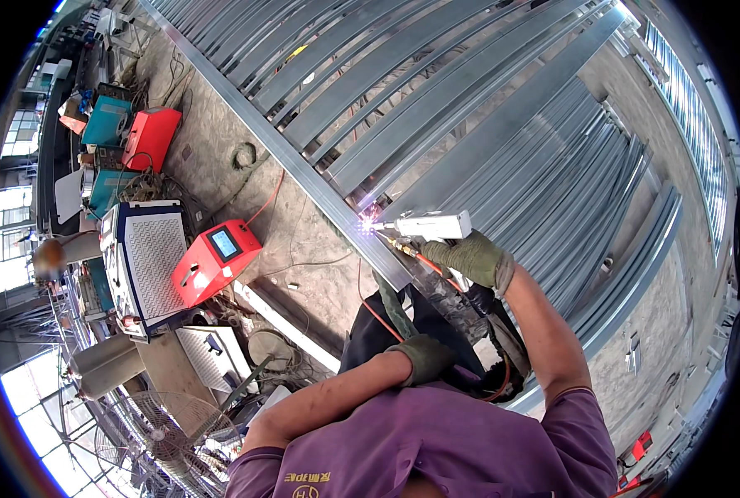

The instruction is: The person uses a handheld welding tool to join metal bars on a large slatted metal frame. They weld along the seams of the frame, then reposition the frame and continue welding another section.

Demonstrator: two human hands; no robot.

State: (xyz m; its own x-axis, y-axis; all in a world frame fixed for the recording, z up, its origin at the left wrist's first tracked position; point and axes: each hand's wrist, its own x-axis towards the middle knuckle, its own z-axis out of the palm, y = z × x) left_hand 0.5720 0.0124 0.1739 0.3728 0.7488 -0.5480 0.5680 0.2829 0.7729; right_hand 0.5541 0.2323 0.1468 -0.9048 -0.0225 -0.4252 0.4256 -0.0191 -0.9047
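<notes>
A green glove covers my right hand (474, 259), which is closed round a white handheld welding gun (433, 225). The gun's thin nozzle meets the end corner of a galvanized steel frame, where a bright arc (369, 222) throws purple-white sparks. A wire feed tube (403, 246) runs beside the nozzle to the same spot. The long edge rail (279, 139) of the frame slants from the upper left to just before my body. My gloved left hand (428, 358) is closed near my waist, beside a dark green hose or strap (396, 312); what its fingers hold is hidden.
Stacked steel lengths (582, 191) lie to the right. At left stand a red machine with a screen (216, 261), a white-and-blue cabinet (146, 257) and other red and teal machines. A caged fan (166, 436) stands lower left. Cables cross the concrete floor.
</notes>
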